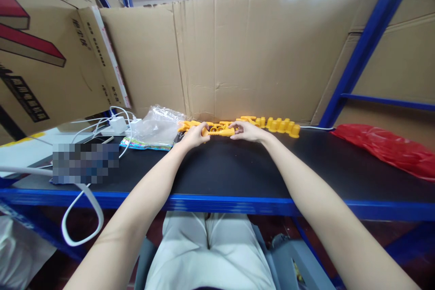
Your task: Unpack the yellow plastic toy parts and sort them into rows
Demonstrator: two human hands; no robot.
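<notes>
Both arms reach forward over the black tabletop. My left hand (196, 136) is closed on the left end of a long yellow plastic piece (222, 132), with its thumb along the near side. At the other end of that piece, the thumb and fingers of my right hand (248, 131) are bent round the tip and seem to pinch it. More yellow plastic parts (190, 123) lie just behind and left of my hands, partly hidden. To the right stands a row of yellow cup-shaped parts (280, 126) against the cardboard.
A clear plastic bag (163, 122) lies left of my hands on a colourful packet (146, 145). White chargers and cables (117, 124) sit further left. A red plastic bag (384, 147) is at the right. A cardboard wall (254, 54) closes off the back; a blue rail (231, 205) edges the front.
</notes>
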